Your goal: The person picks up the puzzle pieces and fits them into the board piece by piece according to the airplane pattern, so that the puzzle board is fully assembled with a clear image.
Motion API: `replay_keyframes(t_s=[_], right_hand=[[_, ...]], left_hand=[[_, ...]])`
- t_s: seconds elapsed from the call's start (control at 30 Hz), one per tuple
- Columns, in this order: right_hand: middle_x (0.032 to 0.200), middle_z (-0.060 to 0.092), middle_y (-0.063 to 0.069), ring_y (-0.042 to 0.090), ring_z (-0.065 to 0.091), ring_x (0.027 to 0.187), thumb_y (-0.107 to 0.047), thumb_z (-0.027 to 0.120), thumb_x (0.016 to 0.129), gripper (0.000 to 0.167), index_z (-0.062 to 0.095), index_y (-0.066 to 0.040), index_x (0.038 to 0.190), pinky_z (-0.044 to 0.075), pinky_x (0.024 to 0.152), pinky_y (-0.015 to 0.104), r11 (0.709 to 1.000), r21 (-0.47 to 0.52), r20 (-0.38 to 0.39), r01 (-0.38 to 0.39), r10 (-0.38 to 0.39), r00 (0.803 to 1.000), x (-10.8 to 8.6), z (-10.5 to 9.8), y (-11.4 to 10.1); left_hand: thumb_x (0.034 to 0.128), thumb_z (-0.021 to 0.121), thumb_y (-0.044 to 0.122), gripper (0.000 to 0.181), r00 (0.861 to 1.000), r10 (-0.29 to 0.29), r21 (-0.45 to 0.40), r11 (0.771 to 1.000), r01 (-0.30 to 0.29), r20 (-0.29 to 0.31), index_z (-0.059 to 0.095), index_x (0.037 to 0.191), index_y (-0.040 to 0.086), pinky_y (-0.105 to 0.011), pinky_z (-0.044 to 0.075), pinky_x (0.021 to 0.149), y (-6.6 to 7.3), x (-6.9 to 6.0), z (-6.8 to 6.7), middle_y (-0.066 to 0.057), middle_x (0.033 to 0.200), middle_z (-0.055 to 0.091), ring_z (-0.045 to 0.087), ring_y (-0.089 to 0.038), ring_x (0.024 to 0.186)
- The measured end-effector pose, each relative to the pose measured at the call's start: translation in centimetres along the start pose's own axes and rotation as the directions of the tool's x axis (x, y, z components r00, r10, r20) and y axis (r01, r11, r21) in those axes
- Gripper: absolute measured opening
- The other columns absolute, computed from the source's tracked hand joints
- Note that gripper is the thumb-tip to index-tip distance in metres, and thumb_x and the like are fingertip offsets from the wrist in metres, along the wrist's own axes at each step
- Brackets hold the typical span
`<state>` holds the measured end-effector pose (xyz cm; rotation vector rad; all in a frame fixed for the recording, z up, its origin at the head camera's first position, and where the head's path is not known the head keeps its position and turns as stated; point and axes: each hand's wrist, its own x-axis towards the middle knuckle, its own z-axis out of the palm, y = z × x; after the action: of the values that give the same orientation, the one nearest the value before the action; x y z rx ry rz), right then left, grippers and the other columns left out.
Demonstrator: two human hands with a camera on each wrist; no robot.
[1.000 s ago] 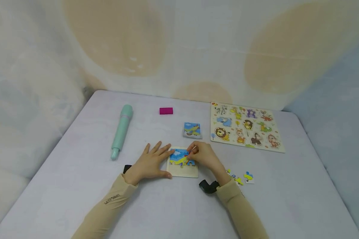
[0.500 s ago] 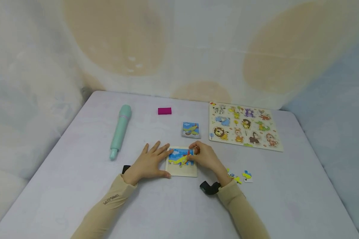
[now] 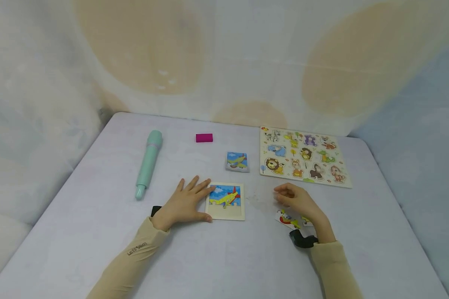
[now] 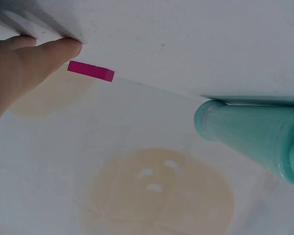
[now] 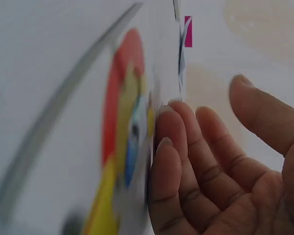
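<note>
Ideally, the left hand (image 3: pixel 183 205), spread flat with its fingertips at the left rim of the puzzle board (image 3: pixel 226 213), should bear down just enough to steady the board while leaving its bare lower strip uncovered. Farther right, the right hand (image 3: pixel 301 203), fingers loosely bent, thumb apart and nothing visible in its grasp, is just beside the loose puzzle pieces (image 3: pixel 289 220); pinching one by its edges and turning it to match the half-built airplane picture (image 3: pixel 222 196) would make for a clean fit.
</note>
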<state>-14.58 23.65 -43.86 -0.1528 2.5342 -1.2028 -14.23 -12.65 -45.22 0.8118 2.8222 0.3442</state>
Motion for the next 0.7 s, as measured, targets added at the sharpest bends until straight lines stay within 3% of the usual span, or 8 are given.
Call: replay_keyframes(t_s=[0.2, 0.33, 0.5, 0.7], right_hand=[[0.103, 0.063, 0.009, 0.018, 0.055, 0.089, -0.018, 0.077, 0.082, 0.048, 0.057, -0.004, 0.123, 0.047, 0.071, 0.022, 0.999, -0.036, 0.030, -0.012, 0.013, 0.999, -2.2, -0.7, 1.4], [0.096, 0.055, 0.007, 0.019, 0.047, 0.084, -0.020, 0.086, 0.072, 0.053, 0.059, -0.003, 0.114, 0.042, 0.067, 0.024, 0.994, -0.105, 0.066, -0.002, 0.009, 0.998, -3.1, -0.3, 1.5], [0.094, 0.058, 0.006, 0.018, 0.048, 0.082, -0.013, 0.084, 0.072, 0.040, 0.059, -0.003, 0.102, 0.043, 0.071, 0.027, 0.978, -0.199, 0.073, 0.066, -0.052, 0.996, -3.0, 0.2, 0.5], [0.093, 0.061, 0.004, 0.016, 0.051, 0.077, -0.004, 0.078, 0.075, 0.035, 0.054, -0.009, 0.100, 0.044, 0.067, 0.028, 0.969, -0.213, 0.057, 0.126, -0.116, 0.992, -1.9, 0.8, -0.2]], left_hand=[[0.0727, 0.070, 0.067, 0.096, 1.000, 0.003, -0.003, 1.000, -0.003, -0.004, 0.035, 0.151, 0.024, -0.069, 0.009, 0.114, 0.0, 0.0, 0.0, -0.001, 0.162, 0.024, 0.013, -0.037, 0.151], [0.0728, 0.069, 0.068, 0.096, 1.000, 0.012, 0.006, 1.000, -0.012, -0.009, 0.035, 0.151, 0.023, -0.070, 0.010, 0.114, -0.1, 0.0, 0.0, -0.001, 0.162, 0.025, 0.014, -0.037, 0.150], [0.0725, 0.069, 0.069, 0.097, 1.000, 0.012, 0.006, 1.000, -0.012, -0.008, 0.035, 0.151, 0.023, -0.070, 0.010, 0.113, -0.1, 0.0, 0.0, -0.001, 0.162, 0.024, 0.014, -0.037, 0.150], [0.0723, 0.069, 0.069, 0.097, 1.000, 0.007, 0.003, 1.000, -0.007, -0.005, 0.036, 0.151, 0.024, -0.070, 0.009, 0.114, -0.2, 0.0, 0.1, 0.000, 0.162, 0.024, 0.014, -0.037, 0.150]])
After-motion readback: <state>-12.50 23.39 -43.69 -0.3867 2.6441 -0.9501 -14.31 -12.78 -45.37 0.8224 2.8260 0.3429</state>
